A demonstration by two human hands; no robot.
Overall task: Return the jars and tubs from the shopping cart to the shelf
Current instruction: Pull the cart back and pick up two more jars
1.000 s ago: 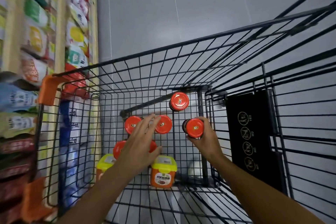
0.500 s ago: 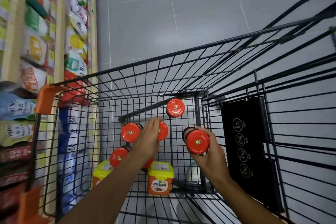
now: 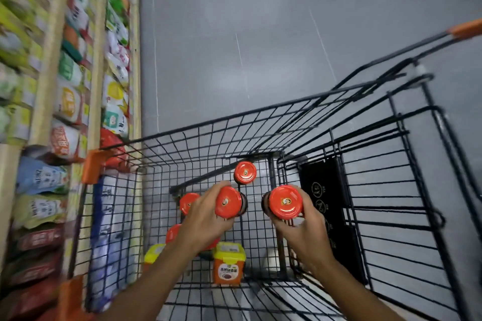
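Red-lidded jar in the left hand grip, another jar in the right hand grip.

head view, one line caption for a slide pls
Each hand lifts a red-lidded jar from the cart.

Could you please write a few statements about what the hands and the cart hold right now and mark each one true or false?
1. The right hand holds a red-lidded jar in its grip. True.
2. The left hand is empty. False: it grips another red-lidded jar.
3. An orange tub with a yellow lid stands on the floor of the cart. True.
4. No jars are left lying in the cart. False: at least one more jar stands near the far end, and others show behind the left hand.
5. The shelf lies to the cart's right. False: it is on the left.
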